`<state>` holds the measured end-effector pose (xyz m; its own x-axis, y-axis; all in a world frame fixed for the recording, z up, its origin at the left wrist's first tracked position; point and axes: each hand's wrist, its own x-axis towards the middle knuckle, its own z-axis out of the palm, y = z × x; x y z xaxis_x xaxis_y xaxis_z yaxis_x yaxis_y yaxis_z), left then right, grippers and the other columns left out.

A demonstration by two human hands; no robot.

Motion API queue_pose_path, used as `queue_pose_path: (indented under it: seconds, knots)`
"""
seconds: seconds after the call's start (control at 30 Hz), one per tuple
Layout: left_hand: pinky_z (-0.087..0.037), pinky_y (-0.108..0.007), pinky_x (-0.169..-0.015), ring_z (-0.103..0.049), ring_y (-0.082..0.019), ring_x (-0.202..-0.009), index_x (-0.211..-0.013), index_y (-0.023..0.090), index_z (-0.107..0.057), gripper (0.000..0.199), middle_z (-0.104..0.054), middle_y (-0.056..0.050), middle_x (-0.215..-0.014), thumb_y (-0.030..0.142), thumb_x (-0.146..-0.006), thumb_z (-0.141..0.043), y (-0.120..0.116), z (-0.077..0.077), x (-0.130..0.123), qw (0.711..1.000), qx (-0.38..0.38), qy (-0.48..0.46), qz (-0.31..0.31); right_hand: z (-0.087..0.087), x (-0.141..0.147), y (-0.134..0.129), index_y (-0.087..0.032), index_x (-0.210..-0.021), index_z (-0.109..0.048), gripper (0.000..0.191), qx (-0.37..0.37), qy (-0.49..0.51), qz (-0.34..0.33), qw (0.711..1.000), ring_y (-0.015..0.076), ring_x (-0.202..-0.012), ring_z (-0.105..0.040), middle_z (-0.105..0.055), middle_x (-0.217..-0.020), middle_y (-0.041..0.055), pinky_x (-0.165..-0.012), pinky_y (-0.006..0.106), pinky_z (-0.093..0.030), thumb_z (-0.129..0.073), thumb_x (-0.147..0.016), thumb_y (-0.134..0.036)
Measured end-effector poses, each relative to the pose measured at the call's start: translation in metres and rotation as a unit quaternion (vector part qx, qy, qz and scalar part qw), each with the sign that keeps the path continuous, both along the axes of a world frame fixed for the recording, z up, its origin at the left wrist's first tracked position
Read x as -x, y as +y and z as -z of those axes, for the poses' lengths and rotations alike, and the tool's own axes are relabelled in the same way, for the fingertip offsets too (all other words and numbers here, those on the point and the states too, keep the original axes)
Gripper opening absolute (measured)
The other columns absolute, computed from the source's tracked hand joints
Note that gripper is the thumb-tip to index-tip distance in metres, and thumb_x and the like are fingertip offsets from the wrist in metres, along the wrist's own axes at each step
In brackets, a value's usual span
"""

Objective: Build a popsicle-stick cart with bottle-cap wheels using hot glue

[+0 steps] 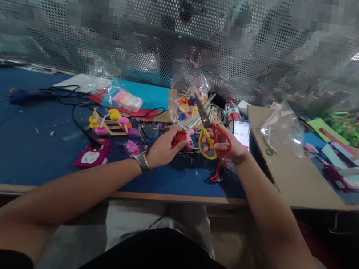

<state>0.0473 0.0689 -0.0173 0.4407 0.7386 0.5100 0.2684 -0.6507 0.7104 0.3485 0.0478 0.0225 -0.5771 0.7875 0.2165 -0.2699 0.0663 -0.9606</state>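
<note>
My left hand (165, 147), with a watch at its wrist, closes around a small red and pink object (188, 140) near the middle of the table. Just to the right, my right hand (226, 146) grips scissors (205, 121) with one red and one yellow handle loop. The blades point up and away to the left, over craft sticks and bagged pieces. Below my right hand lies a small red-edged item (217, 174), too small to make out. A phone (242, 134) with a lit screen is just behind my right hand.
On the blue table (13, 141), a purple device (94, 154) with a black cable and a stick model with coloured pieces (113, 125) sit at left. Cardboard (290, 173) covers the right part. Behind are a bottle (232, 112), blue paper (153, 97) and a perforated metal screen (147, 35).
</note>
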Motion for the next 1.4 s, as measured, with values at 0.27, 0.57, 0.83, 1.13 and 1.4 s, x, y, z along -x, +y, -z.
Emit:
queue_pose_path:
  seconds: [0.27,0.57,0.83,1.13,1.4]
  knots:
    - [-0.064,-0.043,-0.101,-0.083,-0.034,-0.111,-0.131,0.022,-0.076,0.051,-0.085,-0.011,-0.121,0.065,-0.105,-0.081,-0.011,-0.004,0.002,0.982,-0.021,0.178,0.059,0.012,0.012,0.011,-0.036,-0.151,-0.065,0.093,0.004,0.064,0.084,0.994,0.0141,-0.084,-0.079,-0.083,-0.136,0.0066,-0.063,0.023,-0.059,-0.113,-0.072,-0.046]
    - [-0.066,-0.044,-0.103,-0.082,-0.035,-0.122,-0.131,0.022,-0.080,0.050,-0.080,-0.014,-0.137,0.058,-0.098,-0.093,-0.011,-0.005,-0.001,0.961,-0.028,0.270,0.046,0.004,0.029,0.002,-0.033,-0.147,-0.068,0.113,0.015,0.023,0.103,0.994,0.0315,-0.119,-0.077,-0.081,-0.132,0.0114,-0.085,0.039,-0.065,-0.100,-0.057,-0.093]
    - [-0.066,-0.045,-0.096,-0.084,-0.035,-0.114,-0.128,0.024,-0.081,0.045,-0.085,-0.013,-0.126,0.058,-0.100,-0.090,-0.012,-0.002,-0.003,0.962,-0.026,0.268,0.049,-0.006,0.032,-0.005,-0.029,-0.139,-0.068,0.119,0.015,-0.071,0.147,0.986,0.0327,-0.115,-0.075,-0.080,-0.111,0.0101,-0.084,0.040,-0.063,-0.067,-0.060,-0.118]
    - [-0.065,-0.045,-0.101,-0.082,-0.034,-0.117,-0.129,0.026,-0.085,0.037,-0.086,-0.010,-0.126,0.050,-0.100,-0.089,-0.006,0.001,0.001,0.983,-0.025,0.177,0.040,0.005,0.029,0.009,-0.025,-0.121,-0.072,0.087,-0.045,-0.230,0.327,0.915,0.0241,-0.074,-0.070,-0.067,-0.077,0.0021,-0.072,0.039,-0.062,-0.058,-0.088,-0.104]
    - [-0.063,-0.042,-0.103,-0.079,-0.029,-0.114,-0.130,0.022,-0.076,0.066,-0.084,-0.013,-0.124,0.080,-0.116,-0.049,0.003,-0.006,0.001,0.999,-0.007,-0.047,-0.018,-0.014,0.006,0.008,-0.022,-0.098,-0.078,0.070,-0.125,-0.405,0.403,0.811,0.0272,-0.086,-0.070,-0.077,-0.087,0.0074,-0.082,0.040,-0.056,-0.086,-0.079,-0.090]
